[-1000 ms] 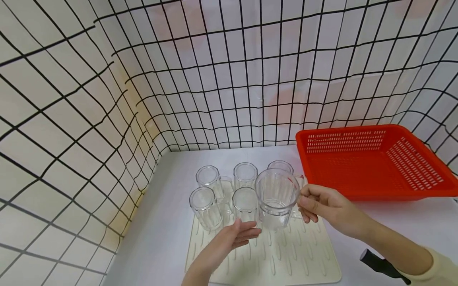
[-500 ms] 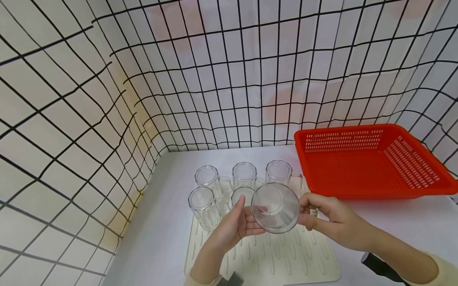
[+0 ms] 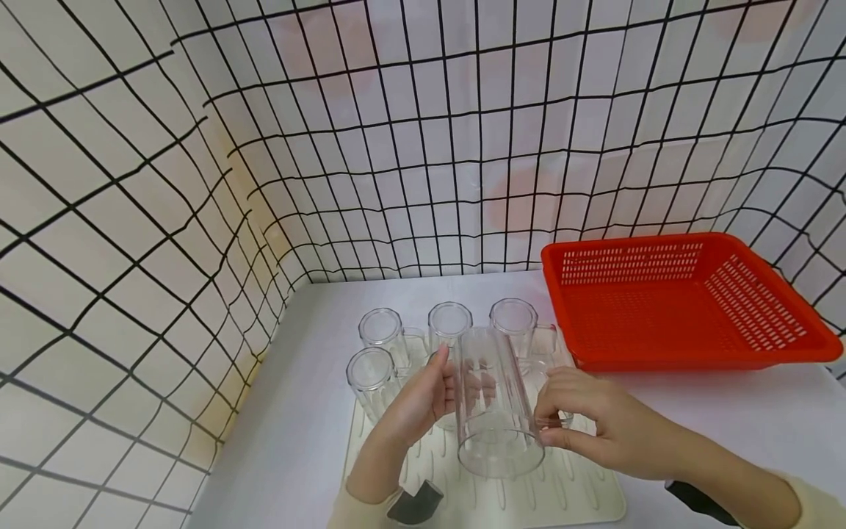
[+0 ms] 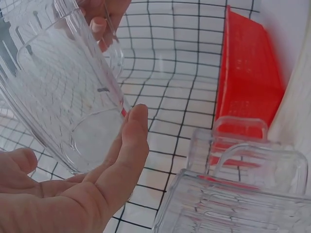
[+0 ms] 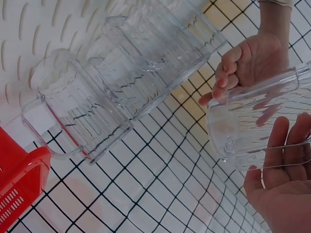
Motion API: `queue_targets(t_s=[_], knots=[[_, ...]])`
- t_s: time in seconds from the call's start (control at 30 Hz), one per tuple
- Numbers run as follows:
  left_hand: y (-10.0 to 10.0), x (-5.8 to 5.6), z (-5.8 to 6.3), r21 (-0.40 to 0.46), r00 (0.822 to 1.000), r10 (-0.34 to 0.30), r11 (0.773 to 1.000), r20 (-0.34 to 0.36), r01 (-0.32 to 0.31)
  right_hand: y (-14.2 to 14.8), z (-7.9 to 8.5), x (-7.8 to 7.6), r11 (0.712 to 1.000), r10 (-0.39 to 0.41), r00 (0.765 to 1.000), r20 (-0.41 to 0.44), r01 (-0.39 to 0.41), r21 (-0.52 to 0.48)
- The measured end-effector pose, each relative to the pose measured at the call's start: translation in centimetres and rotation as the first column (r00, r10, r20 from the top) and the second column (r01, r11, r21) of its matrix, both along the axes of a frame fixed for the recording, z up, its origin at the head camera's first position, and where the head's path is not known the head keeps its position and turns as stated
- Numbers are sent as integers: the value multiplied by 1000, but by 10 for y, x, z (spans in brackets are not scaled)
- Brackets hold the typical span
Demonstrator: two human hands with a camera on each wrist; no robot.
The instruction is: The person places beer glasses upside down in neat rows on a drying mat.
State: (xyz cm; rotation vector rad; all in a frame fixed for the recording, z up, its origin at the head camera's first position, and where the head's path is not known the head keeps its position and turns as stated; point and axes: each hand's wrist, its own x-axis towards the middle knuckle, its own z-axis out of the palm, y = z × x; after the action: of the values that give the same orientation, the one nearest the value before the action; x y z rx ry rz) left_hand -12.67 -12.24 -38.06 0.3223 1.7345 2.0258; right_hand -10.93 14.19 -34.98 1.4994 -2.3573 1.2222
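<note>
A clear mug [image 3: 492,411] is tilted above the mat, its mouth toward me and its base pointing away. My right hand [image 3: 595,419] grips the mug by its handle, with the fingers curled round it. On the mug's other side is my left hand [image 3: 413,404], fingers extended and thumb apart. In the left wrist view, the fingers [image 4: 133,138] of that hand lie along the base end of the mug, apparently touching it. Several more clear mugs [image 3: 371,371] stand in rows on the pale ridged drying mat [image 3: 575,492]; my left hand and the held mug partly hide some.
A red plastic basket [image 3: 661,316] with perforated sides sits to the right of the mugs. Black wire mesh [image 3: 423,147] rises behind and to the left of the white table [image 3: 284,411].
The held mug has tipped so its mouth swings down toward me. My left hand has moved in from below to the mug's left side, while my right hand keeps hold of the handle.
</note>
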Motion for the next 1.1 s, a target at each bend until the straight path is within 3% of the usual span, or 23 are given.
queue_targets(t_s=[0.27,0.5,0.67,0.9,1.1], knots=[[3,0,-1,-6,1000,21,1000,16,-21,-2,-4,0,1000,1,998,-57,0,31],[8,1,-6,-15,995,53,999,80,-52,-2,-11,-2,997,72,984,-161,-67,33],[8,0,-9,-40,994,68,997,84,-65,-3,-13,-2,994,108,972,-206,-101,45],[7,-1,-11,48,995,40,998,90,-45,-3,-10,0,993,117,955,-272,-103,64],[5,-2,-16,53,1000,16,998,-22,-15,4,6,6,994,47,939,-342,-11,106]])
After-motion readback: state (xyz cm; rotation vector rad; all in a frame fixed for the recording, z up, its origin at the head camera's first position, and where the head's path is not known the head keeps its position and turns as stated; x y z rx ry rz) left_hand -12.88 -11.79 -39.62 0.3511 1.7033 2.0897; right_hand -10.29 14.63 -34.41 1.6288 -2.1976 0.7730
